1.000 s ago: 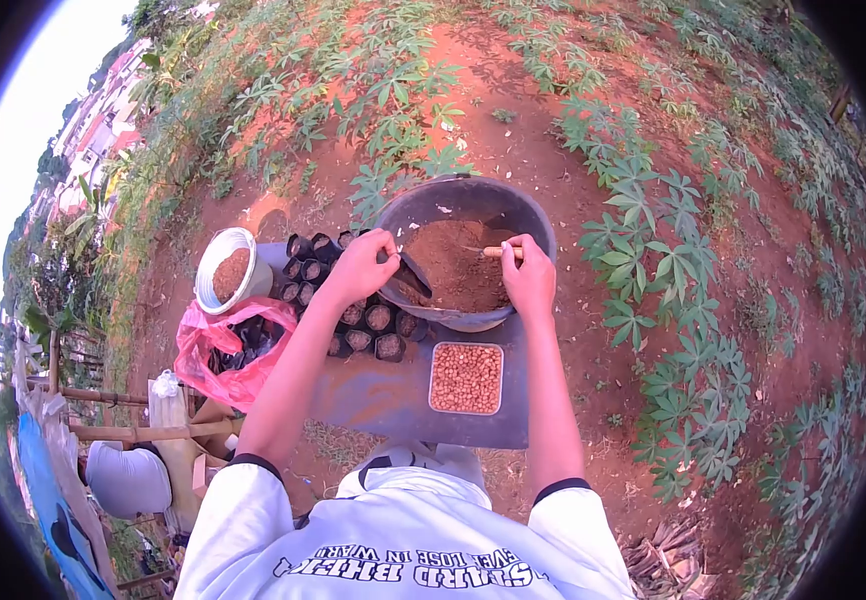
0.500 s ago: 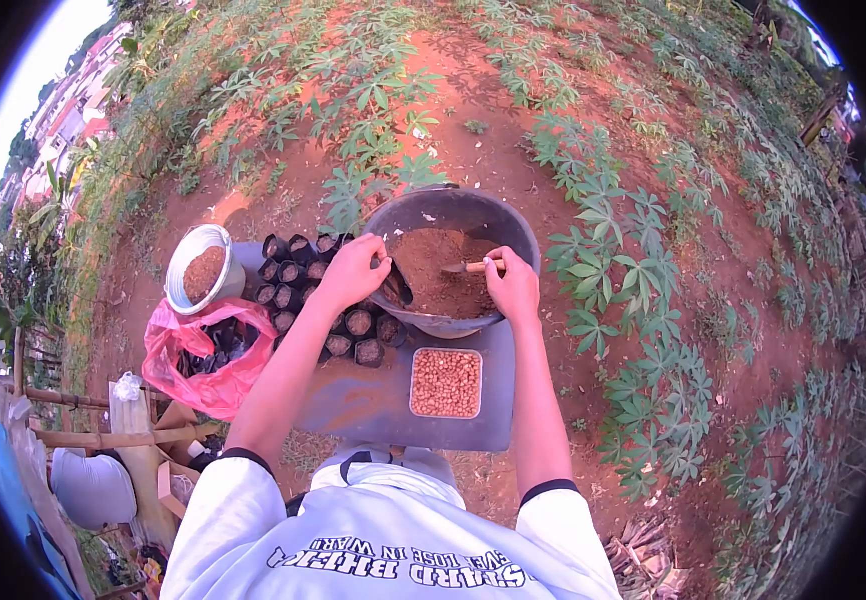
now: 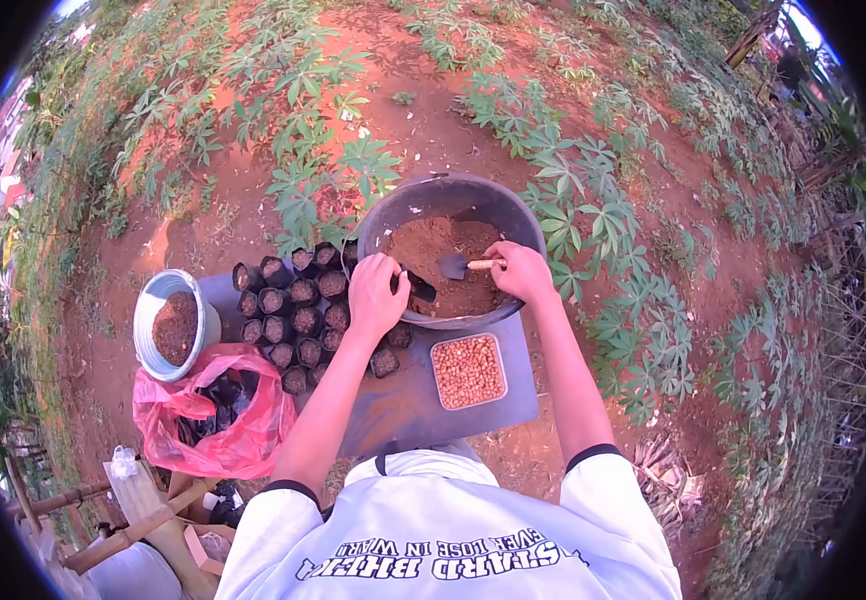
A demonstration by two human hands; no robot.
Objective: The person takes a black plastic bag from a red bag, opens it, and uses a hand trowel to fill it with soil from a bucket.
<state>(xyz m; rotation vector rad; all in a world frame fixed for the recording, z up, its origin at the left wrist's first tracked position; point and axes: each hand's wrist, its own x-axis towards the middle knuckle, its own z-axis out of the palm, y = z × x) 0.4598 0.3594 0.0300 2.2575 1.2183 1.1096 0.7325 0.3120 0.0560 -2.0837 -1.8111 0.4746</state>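
My right hand (image 3: 521,272) is closed around the wooden handle of a small trowel (image 3: 455,266), whose dark blade is over the soil (image 3: 433,240) in a large black basin (image 3: 523,215). At the basin's left side, my left hand (image 3: 377,290) pinches the edge of a black plastic seedling bag (image 3: 418,288), which tilts in over the soil. How full this bag is cannot be seen. Just left of that hand, several black seedling bags filled with soil (image 3: 275,300) stand in rows on the grey table (image 3: 383,420).
A clear tub of orange-tan seeds (image 3: 469,372) sits in front of the basin. To the left are a pale bucket of soil (image 3: 207,322) and a pink plastic bag (image 3: 168,425) with black plastic inside. Leafy plants (image 3: 593,220) grow in the red ground beyond.
The camera view has shifted and turned. The trowel blade shows more fully now, lifted above the soil. Both hands keep their holds on the seedling bag and the trowel.
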